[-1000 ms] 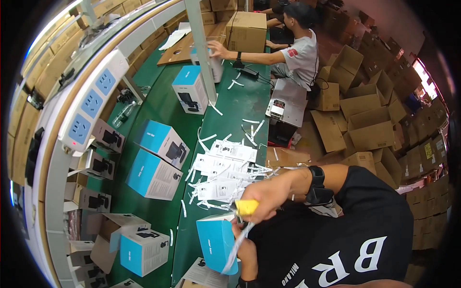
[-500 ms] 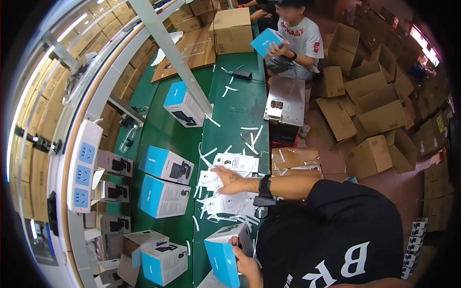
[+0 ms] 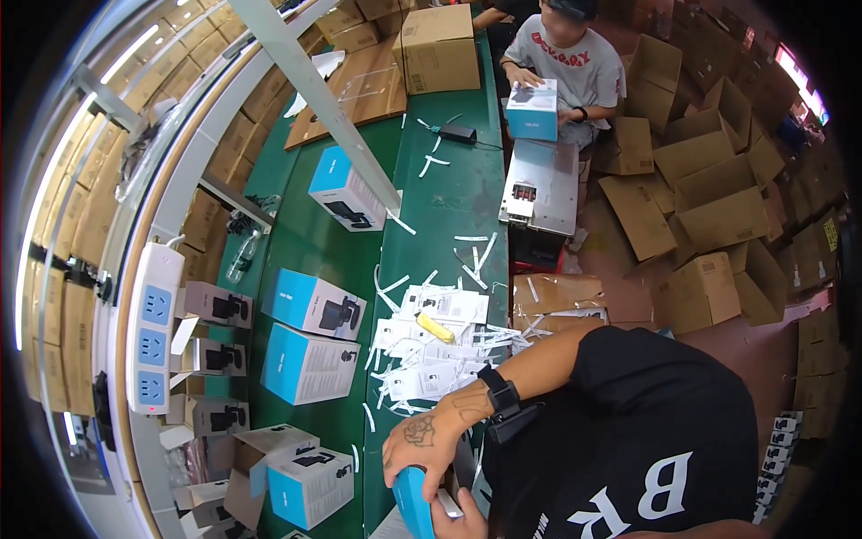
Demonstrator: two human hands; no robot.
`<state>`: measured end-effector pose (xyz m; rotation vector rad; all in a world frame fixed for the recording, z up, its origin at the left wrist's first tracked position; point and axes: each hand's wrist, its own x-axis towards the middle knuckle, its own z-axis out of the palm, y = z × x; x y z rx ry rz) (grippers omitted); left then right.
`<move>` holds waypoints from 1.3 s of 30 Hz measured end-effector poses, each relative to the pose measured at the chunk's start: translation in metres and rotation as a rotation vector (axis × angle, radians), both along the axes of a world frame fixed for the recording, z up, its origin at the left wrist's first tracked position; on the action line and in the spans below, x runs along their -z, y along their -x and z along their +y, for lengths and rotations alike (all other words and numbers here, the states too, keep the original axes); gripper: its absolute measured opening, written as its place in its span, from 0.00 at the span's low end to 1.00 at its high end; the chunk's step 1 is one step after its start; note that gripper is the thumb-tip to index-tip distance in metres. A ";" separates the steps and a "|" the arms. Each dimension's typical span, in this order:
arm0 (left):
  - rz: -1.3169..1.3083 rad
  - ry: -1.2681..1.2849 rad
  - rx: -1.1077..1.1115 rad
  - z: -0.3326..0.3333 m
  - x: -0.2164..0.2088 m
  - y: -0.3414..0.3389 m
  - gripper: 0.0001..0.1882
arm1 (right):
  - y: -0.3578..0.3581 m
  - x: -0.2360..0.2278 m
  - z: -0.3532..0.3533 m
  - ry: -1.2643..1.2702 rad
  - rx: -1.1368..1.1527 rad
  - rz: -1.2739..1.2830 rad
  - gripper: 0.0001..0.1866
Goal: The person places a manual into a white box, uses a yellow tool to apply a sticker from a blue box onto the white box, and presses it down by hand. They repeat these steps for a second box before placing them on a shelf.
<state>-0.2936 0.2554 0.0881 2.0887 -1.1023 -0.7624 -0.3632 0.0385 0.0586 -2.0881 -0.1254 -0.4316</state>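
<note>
A blue and white product box (image 3: pixel 412 499) is at the lower middle, close to my body. My right hand (image 3: pixel 424 446), with a black band at its wrist, lies over the top of the box, its fingers curled on the blue edge. Below it, my left hand (image 3: pixel 460 516) grips the near side. A white strip, a flap or paper, shows between my hands; I cannot tell which. Just beyond is a spread of printed white leaflets (image 3: pixel 422 381) and loose paper strips. A small yellow object (image 3: pixel 435 327) lies on the leaflets.
Several similar boxes (image 3: pixel 310 366) stand on the green table (image 3: pixel 449 207). A white power strip (image 3: pixel 154 328) is at the left. A co-worker (image 3: pixel 570 67) holds another box (image 3: pixel 532 110) beside a metal machine (image 3: pixel 541 184). Open cardboard cartons (image 3: pixel 709 193) cover the floor at right.
My right hand has moved from the leaflets to the box in my left hand. The yellow object now shows where my arm was. The co-worker has lowered their box toward the machine.
</note>
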 end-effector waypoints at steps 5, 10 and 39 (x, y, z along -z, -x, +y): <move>-0.251 0.002 0.345 0.014 0.013 0.007 0.29 | -0.013 -0.001 0.002 0.284 -0.191 0.024 0.39; -0.418 -0.027 0.482 -0.001 0.040 -0.001 0.29 | 0.007 0.030 -0.006 0.611 -0.125 0.006 0.44; -0.637 0.257 0.266 0.055 0.067 -0.059 0.31 | 0.030 0.048 0.020 0.637 0.093 -0.269 0.30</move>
